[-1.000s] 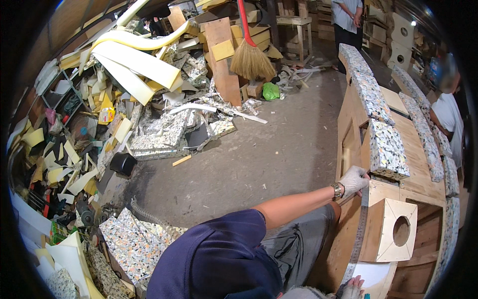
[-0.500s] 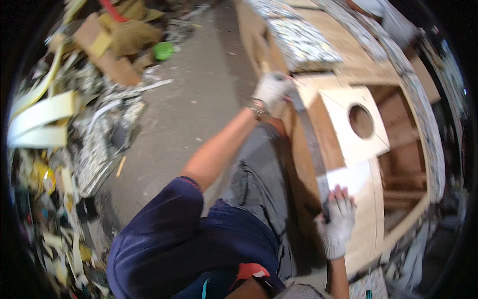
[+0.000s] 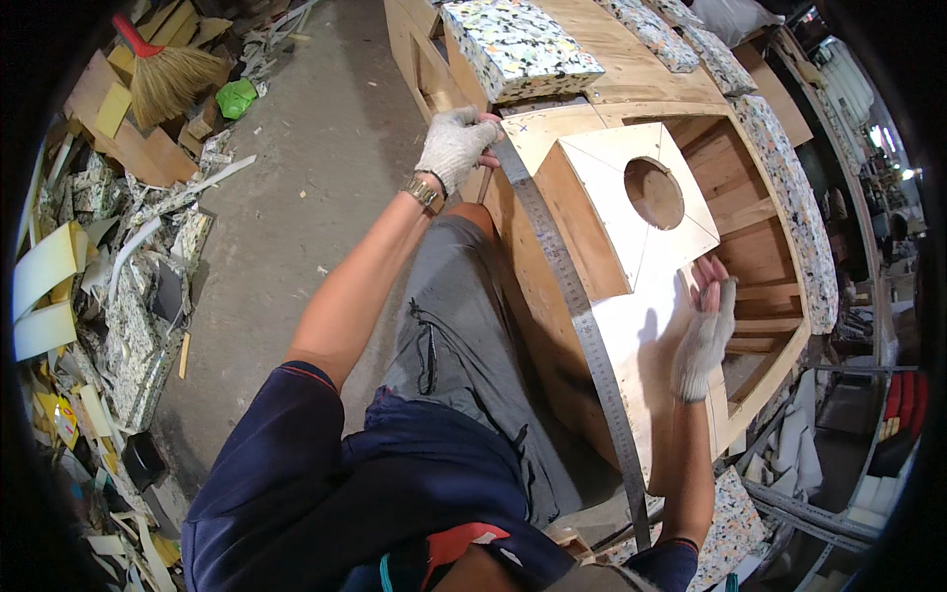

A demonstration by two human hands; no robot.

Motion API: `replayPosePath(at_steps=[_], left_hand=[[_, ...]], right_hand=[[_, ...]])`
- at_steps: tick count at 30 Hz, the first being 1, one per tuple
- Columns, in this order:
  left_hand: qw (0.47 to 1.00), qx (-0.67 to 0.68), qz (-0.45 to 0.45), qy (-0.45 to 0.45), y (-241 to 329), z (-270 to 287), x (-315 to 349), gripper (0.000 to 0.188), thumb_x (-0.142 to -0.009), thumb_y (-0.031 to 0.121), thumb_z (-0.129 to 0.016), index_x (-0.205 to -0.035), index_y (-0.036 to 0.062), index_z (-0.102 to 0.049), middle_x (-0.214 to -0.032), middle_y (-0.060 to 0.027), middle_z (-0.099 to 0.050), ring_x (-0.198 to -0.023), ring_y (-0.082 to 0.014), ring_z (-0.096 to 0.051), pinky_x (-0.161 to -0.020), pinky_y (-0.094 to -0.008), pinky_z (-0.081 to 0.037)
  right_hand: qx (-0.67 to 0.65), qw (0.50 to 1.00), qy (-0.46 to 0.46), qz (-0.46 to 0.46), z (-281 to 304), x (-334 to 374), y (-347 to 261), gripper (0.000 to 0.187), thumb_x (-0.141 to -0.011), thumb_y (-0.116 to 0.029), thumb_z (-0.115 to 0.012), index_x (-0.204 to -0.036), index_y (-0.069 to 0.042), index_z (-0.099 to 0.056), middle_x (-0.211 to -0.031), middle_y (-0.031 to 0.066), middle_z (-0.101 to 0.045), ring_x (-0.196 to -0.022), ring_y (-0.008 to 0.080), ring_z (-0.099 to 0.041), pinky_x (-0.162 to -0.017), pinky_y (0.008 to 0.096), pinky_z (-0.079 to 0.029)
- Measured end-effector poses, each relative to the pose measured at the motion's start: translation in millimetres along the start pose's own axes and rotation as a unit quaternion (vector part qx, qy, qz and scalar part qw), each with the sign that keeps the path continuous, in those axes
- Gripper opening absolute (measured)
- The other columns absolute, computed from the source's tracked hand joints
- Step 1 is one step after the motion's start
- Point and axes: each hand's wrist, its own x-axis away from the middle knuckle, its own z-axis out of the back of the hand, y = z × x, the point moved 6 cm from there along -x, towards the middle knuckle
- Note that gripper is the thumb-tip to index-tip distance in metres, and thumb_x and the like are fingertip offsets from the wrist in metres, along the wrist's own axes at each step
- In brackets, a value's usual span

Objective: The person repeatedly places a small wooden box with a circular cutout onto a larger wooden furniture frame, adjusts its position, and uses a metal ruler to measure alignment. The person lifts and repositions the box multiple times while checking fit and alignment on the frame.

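"What is the biggest thing before us?"

"The wooden frame [image 3: 641,74], which fills the right of our view. Speckled foam strips run along its far side, and its open part shows inner slats."

"And after that?"

"The heap of foam scraps [image 3: 148,301] on the floor at our left. Then, on the frame's top end, we see a thick speckled foam block [image 3: 523,54], and nearer us a wooden box [image 3: 597,168] with a round hole in its pale face."

"Where is the ruler?"

"We find the long metal ruler [image 3: 562,261] along the frame's left edge, beside the box. One end is at the corner near the foam block; the other reaches down past the frame's lower edge, close to the person's body."

"What are the hands doing?"

"Both wear pale gloves with bare fingertips. The left hand [image 3: 456,148] pinches the ruler's upper end between thumb and fingers. The right hand [image 3: 705,331] is loosely spread, fingers slightly curled, just beside the box's lower corner. Its shadow falls on a bright white patch [image 3: 641,316]; we cannot tell whether it touches anything."

"Anything smaller?"

"A broom [image 3: 178,79] with a red handle at upper left, a green bag [image 3: 236,100] near it, and, smallest of all, a gold-coloured watch [image 3: 424,194] on the left wrist."
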Motion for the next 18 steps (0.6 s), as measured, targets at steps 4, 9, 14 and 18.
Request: replayPosePath(at_steps=[4,9,14,18], left_hand=[[1.000,-0.018,-0.001,-0.007,0.0,-1.1,-2.4,0.025,-0.099,0.008,-0.069,-0.120,-0.0045,-0.073,-0.095,-0.0082,-0.076,-0.064,-0.0110,-0.069,-0.059,-0.0248,-0.062],[1.000,0.009,-0.010,0.005,-7.3,4.8,-8.0,0.026,-0.100,0.010,-0.070,-0.121,-0.0050,-0.072,-0.095,-0.0085,-0.076,-0.064,-0.0114,-0.069,-0.059,-0.0247,-0.063],[0.999,0.021,-0.027,-0.034,-9.5,-4.4,-12.1,0.029,-0.101,0.009,-0.070,-0.126,-0.0049,-0.071,-0.094,-0.0071,-0.074,-0.066,-0.0107,-0.067,-0.060,-0.0262,-0.064],[1.000,-0.011,-0.012,-0.012,-5.5,8.4,-9.1,0.032,-0.096,0.009,-0.077,-0.126,-0.0039,-0.073,-0.085,-0.0027,-0.066,-0.066,-0.0097,-0.065,-0.061,-0.0252,-0.064]], right_hand=[[-0.194,0.979,0.028,-0.052,-13.9,-31.5,40.8,0.062,-0.111,-0.048,-0.060,-0.142,0.005,-0.056,-0.127,0.0180,-0.070,-0.113,0.0235,-0.070,-0.098,0.0354,-0.058],[-0.144,0.988,-0.010,-0.050,-36.1,-34.1,28.6,0.058,-0.113,-0.050,-0.055,-0.133,0.004,-0.061,-0.122,0.0150,-0.072,-0.104,0.0216,-0.073,-0.085,0.0319,-0.062],[-0.086,0.995,0.013,-0.043,-17.1,-36.4,65.9,0.076,-0.110,-0.054,-0.056,-0.152,0.010,-0.050,-0.133,0.0230,-0.068,-0.118,0.0264,-0.069,-0.099,0.0358,-0.058],[-0.139,0.989,-0.028,-0.029,-35.6,-35.4,36.0,0.051,-0.116,-0.042,-0.051,-0.139,0.003,-0.060,-0.121,0.0089,-0.071,-0.104,0.0149,-0.068,-0.090,0.0301,-0.055]])
